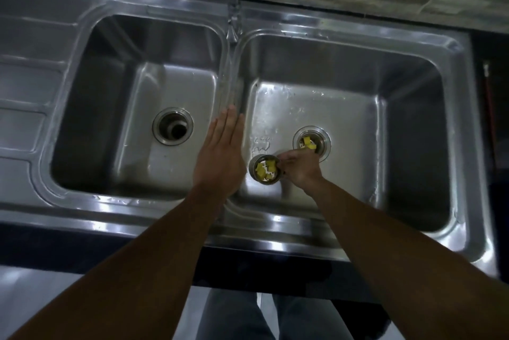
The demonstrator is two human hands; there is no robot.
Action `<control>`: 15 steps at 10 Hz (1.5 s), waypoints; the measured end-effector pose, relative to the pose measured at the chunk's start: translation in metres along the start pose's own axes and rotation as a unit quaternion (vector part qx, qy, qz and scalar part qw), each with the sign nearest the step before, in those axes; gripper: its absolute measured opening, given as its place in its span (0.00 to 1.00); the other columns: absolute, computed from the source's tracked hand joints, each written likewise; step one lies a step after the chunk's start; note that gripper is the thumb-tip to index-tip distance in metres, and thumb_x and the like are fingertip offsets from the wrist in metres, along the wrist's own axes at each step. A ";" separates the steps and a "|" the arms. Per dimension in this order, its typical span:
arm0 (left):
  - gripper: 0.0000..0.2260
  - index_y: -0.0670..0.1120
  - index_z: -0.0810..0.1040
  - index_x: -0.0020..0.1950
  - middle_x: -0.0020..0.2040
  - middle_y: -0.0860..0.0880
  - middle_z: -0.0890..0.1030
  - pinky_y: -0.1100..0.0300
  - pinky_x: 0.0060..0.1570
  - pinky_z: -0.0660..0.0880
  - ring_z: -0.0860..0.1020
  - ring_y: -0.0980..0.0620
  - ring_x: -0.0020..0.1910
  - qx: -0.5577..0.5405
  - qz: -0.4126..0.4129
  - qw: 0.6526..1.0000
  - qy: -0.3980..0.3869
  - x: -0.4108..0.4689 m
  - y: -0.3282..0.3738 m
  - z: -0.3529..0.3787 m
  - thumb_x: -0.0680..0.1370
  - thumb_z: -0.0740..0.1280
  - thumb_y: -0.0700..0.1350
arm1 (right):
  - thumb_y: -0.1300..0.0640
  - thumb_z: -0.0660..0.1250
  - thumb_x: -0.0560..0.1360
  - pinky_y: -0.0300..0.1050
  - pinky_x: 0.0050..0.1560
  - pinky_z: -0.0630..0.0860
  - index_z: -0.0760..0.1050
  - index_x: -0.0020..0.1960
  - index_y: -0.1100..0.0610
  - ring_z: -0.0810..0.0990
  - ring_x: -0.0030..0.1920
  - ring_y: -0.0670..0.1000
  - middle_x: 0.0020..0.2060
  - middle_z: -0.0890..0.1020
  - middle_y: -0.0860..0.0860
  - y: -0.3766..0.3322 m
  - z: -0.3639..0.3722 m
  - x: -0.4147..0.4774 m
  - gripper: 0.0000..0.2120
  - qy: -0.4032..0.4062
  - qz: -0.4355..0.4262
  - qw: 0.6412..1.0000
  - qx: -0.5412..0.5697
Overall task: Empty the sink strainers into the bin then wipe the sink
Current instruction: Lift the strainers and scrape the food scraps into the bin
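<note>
Head view: gripped the loose strainer (265,169) with right hand (299,171) fingers, low in the right bowl of the sink (275,232), held left hand (220,157) flat and open, probably had to lift the second strainer (310,143) from its drain next.

Sink (275,232): stainless steel, two basins, ribbed drainboard (24,91) at left.
Tap (234,9): on rear rim, between basins.
Left basin (179,86): open drain (173,126).
Right basin (344,108): wet floor; strainer (316,141) in its drain, holding yellow scraps (306,142).
Second strainer (257,163): just beside the first, also with scraps; contact with floor unclear.
</note>
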State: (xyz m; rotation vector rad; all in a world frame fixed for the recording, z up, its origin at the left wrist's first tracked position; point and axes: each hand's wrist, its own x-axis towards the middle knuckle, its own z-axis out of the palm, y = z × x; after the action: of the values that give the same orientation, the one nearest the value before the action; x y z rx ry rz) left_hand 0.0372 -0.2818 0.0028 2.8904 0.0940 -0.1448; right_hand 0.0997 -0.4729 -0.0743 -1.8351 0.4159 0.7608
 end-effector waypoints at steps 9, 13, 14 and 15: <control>0.28 0.39 0.52 0.81 0.82 0.39 0.54 0.46 0.81 0.48 0.50 0.42 0.82 0.019 0.050 0.999 0.000 0.046 0.011 -0.010 0.82 0.56 0.42 | 0.58 0.70 0.72 0.51 0.59 0.79 0.80 0.62 0.55 0.81 0.58 0.61 0.58 0.81 0.59 0.013 -0.085 0.023 0.19 0.052 -0.138 0.895 -0.420; 0.25 0.39 0.56 0.80 0.81 0.38 0.56 0.44 0.80 0.52 0.52 0.43 0.82 0.018 0.037 0.999 0.019 0.053 0.007 0.007 0.85 0.50 0.48 | 0.65 0.72 0.70 0.52 0.57 0.77 0.73 0.63 0.60 0.75 0.60 0.60 0.59 0.76 0.59 0.015 -0.080 0.075 0.23 0.123 -0.160 0.842 -0.500; 0.25 0.39 0.55 0.81 0.81 0.39 0.55 0.44 0.80 0.53 0.51 0.43 0.82 0.020 0.034 0.999 0.019 0.053 0.008 0.008 0.85 0.51 0.48 | 0.65 0.67 0.73 0.54 0.55 0.77 0.73 0.63 0.60 0.75 0.58 0.60 0.58 0.76 0.59 0.018 -0.078 0.083 0.18 0.148 -0.163 0.846 -0.486; 0.26 0.39 0.55 0.81 0.81 0.39 0.55 0.44 0.80 0.52 0.51 0.43 0.82 0.021 0.031 0.999 0.017 0.053 0.008 0.008 0.85 0.49 0.49 | 0.64 0.63 0.77 0.54 0.52 0.76 0.72 0.62 0.59 0.75 0.57 0.60 0.57 0.76 0.59 0.020 -0.078 0.087 0.13 0.171 -0.169 0.847 -0.474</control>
State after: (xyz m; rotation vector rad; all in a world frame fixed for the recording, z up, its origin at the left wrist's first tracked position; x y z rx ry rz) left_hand 0.0900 -0.2888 -0.0088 2.9348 0.0069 -0.0870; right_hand 0.1751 -0.5462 -0.1278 -2.8985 -0.1255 0.3879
